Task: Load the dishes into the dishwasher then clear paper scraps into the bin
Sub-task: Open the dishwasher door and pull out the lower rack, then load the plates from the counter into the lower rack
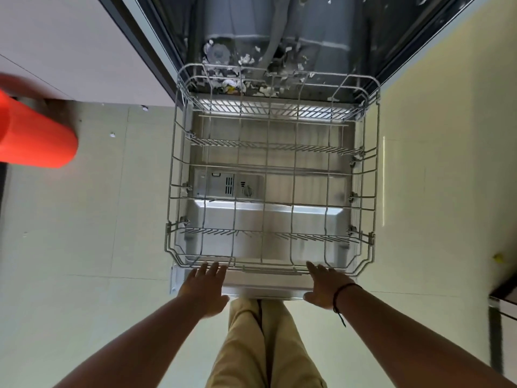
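I hold my left hand (205, 287) and right hand (324, 287) flat, fingers straight, gripping nothing, fingertips at the empty rack (268, 266)'s front rail, ready to slide it.

Your dishwasher (279, 37) stands open in front of you, its door (265, 219) folded flat toward you with the shiny steel inner face up and the detergent compartment left of centre. The grey wire rack (271, 169) is pulled right out over that door; it sits level, holds no dishes, and has rows of tines across it. In the dark tub beyond the rack's far edge, torn white paper scraps (246, 60) lie scattered on the floor, thickest at the left and centre, with one small yellow bit among them.
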`<state>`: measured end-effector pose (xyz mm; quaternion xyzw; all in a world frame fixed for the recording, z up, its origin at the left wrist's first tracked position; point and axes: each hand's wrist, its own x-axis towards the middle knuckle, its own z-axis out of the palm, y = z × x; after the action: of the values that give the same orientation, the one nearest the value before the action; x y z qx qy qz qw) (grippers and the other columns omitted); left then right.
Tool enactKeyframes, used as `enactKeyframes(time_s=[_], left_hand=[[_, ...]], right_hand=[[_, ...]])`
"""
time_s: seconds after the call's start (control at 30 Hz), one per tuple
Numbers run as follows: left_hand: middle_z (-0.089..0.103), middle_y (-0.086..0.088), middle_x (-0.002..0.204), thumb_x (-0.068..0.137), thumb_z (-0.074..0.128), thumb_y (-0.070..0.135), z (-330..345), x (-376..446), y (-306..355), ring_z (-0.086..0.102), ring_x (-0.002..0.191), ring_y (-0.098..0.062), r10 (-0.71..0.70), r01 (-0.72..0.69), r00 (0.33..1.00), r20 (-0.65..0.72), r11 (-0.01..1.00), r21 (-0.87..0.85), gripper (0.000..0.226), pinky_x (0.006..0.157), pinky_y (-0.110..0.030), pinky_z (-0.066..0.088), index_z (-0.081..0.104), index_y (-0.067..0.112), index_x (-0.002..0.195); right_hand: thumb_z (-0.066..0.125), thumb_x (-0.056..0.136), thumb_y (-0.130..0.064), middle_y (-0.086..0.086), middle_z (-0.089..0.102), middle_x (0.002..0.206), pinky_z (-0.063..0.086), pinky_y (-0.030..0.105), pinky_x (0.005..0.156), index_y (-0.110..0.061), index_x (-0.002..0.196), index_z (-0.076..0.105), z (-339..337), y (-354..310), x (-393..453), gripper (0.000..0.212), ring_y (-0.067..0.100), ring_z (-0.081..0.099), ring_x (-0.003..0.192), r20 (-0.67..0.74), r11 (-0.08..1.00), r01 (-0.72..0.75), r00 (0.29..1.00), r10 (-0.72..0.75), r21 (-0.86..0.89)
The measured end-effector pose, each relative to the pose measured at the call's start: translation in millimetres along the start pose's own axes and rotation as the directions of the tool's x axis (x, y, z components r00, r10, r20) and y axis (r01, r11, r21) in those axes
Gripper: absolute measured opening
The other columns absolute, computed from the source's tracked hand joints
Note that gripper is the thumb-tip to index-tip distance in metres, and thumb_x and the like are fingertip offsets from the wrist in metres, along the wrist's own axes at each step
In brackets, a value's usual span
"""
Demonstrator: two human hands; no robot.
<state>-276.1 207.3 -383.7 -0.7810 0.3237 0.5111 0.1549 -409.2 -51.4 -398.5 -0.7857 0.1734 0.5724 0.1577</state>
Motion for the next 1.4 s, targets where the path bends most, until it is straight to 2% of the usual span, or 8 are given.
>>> enactKeyframes(time_s=[0.23,0.4,0.5,0.73,0.93,1.07,1.27,1.4], left_hand=[[0.036,-0.004,0.151,0.095,0.043,0.046,-87.6,-68.6,-5.7,0.03,0.14,-0.024,-0.065,0.053,0.993,-0.095,0.99,-0.129,0.06,0.11,-0.041,0.034,0.029,0.02,0.147],[0.032,-0.004,0.154,0.093,0.043,0.053,-129.2,-153.1,-10.7,0.03,0.14,-0.025,-0.088,0.07,0.991,-0.102,0.983,-0.172,0.065,0.11,-0.043,0.033,0.026,0.025,0.149],[0.027,-0.002,0.156,0.092,0.043,0.057,-139.1,-204.8,-15.3,0.027,0.142,-0.023,-0.075,0.054,0.993,-0.092,0.975,-0.213,0.069,0.114,-0.041,0.027,0.022,0.026,0.151],[0.026,0.001,0.157,0.093,0.043,0.058,-138.5,-292.5,-58.4,0.025,0.143,-0.017,-0.066,-0.027,0.971,-0.231,0.927,-0.375,0.07,0.115,-0.031,0.02,0.024,0.023,0.151],[0.023,0.001,0.158,0.093,0.044,0.057,-127.2,-330.6,-145.1,0.022,0.144,-0.017,-0.052,-0.06,0.955,-0.292,0.93,-0.362,0.07,0.117,-0.035,0.02,0.024,0.022,0.15],[0.024,0.002,0.157,0.093,0.043,0.057,-118.4,-366.5,-237.1,0.022,0.144,-0.017,-0.074,-0.05,0.936,-0.344,0.94,-0.338,0.069,0.116,-0.034,0.021,0.025,0.024,0.15],[0.025,0.002,0.157,0.091,0.043,0.06,-96.1,-419.4,-376.6,0.025,0.143,-0.02,-0.242,0.042,0.897,-0.369,0.879,-0.475,0.073,0.114,-0.035,0.026,0.019,0.026,0.151],[0.025,0.002,0.157,0.091,0.044,0.059,-96.7,-434.0,-430.8,0.028,0.142,-0.019,-0.303,0.044,0.864,-0.402,0.841,-0.539,0.073,0.112,-0.034,0.028,0.019,0.026,0.151]], right_hand=[[0.052,0.086,-0.059,0.006,0.017,0.159,0.027,0.043,0.115,-0.022,0.153,-0.002,-46.0,-8.8,-92.2,0.094,0.028,0.021,0.144,-0.112,0.997,0.068,0.992,-0.063,0.041],[0.056,0.082,-0.063,0.008,0.019,0.159,0.029,0.041,0.114,-0.02,0.153,-0.005,-97.9,-31.6,-177.9,0.102,0.026,0.026,0.143,-0.195,0.974,0.137,0.976,-0.102,0.18],[0.056,0.08,-0.065,0.008,0.026,0.156,0.032,0.04,0.111,-0.022,0.153,-0.003,-121.9,-55.2,-225.1,0.103,0.026,0.029,0.14,-0.269,0.977,0.181,0.952,-0.144,0.117],[0.054,0.082,-0.065,0.007,0.028,0.155,0.03,0.043,0.111,-0.02,0.152,0.009,-153.9,-121.8,-296.7,0.095,0.028,0.025,0.141,-0.371,0.978,0.204,0.906,-0.203,-0.036],[0.05,0.084,-0.065,0.004,0.024,0.157,0.027,0.042,0.114,-0.02,0.152,0.011,-166.7,-217.6,-314.6,0.091,0.028,0.018,0.145,-0.464,0.967,0.124,0.859,-0.216,-0.222],[0.05,0.083,-0.064,0.003,0.024,0.157,0.024,0.043,0.115,-0.021,0.152,0.013,-170.7,-319.1,-316.6,0.089,0.027,0.014,0.146,-0.502,0.975,0.102,0.844,-0.191,-0.199],[0.051,0.083,-0.061,0.003,0.027,0.156,0.025,0.041,0.115,-0.022,0.152,0.015,-187.0,-461.3,-322.0,0.087,0.025,0.017,0.145,-0.552,0.961,0.152,0.792,-0.259,-0.233],[0.052,0.083,-0.061,0.003,0.031,0.153,0.028,0.041,0.113,-0.022,0.15,0.018,-212.8,-521.6,-334.3,0.085,0.026,0.021,0.143,-0.577,0.911,0.155,0.73,-0.366,-0.381]])
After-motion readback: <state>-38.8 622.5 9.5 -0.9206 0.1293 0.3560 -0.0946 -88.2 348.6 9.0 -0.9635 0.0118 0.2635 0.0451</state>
